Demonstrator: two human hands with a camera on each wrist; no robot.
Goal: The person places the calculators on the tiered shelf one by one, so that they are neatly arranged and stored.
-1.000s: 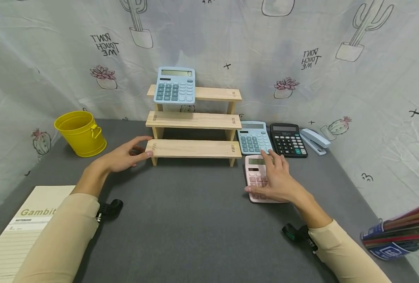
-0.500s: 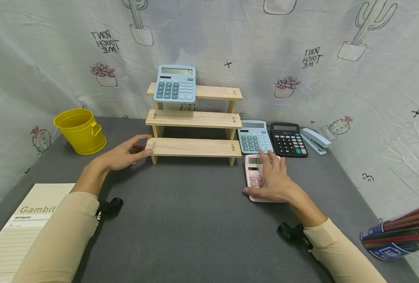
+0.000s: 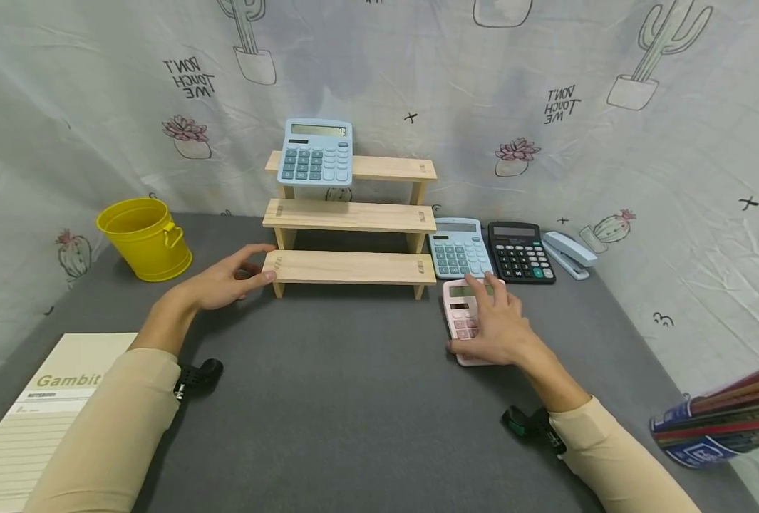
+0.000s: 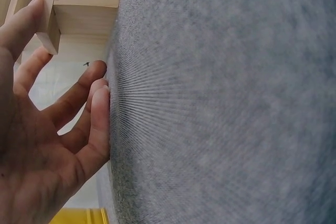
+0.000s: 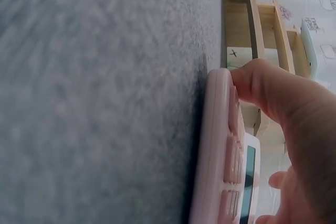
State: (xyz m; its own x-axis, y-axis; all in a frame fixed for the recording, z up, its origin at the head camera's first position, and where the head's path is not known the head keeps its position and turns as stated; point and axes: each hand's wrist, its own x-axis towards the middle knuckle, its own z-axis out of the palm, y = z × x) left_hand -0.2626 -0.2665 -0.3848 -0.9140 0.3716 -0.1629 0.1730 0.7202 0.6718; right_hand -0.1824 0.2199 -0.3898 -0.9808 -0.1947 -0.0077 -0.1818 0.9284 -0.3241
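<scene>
My right hand (image 3: 496,329) spans the pink calculator (image 3: 460,317), which lies on the table. Its thumb presses the calculator's left edge, while the fingertips reach over the top edge. The palm hides most of the right half. In the right wrist view the thumb (image 5: 254,82) meets the corner of the pink calculator (image 5: 212,145). My left hand (image 3: 228,279) touches the left end of the three-step wooden rack (image 3: 350,267) with thumb and index fingertip. The other fingers of this hand (image 4: 63,129) bend loosely down by the grey tabletop. A blue calculator (image 3: 315,153) leans upright on the top step.
Behind the pink calculator lie another blue calculator (image 3: 459,249), a black calculator (image 3: 520,253) and a light-blue stapler (image 3: 569,254). A yellow bucket (image 3: 145,240) stands at the left, with a notebook (image 3: 52,413) in front. A pencil holder (image 3: 693,431) is at right.
The right thumb has come in against the pink calculator's left edge, and the calculator has turned slightly, its near end shifting right. The left hand stays at the rack.
</scene>
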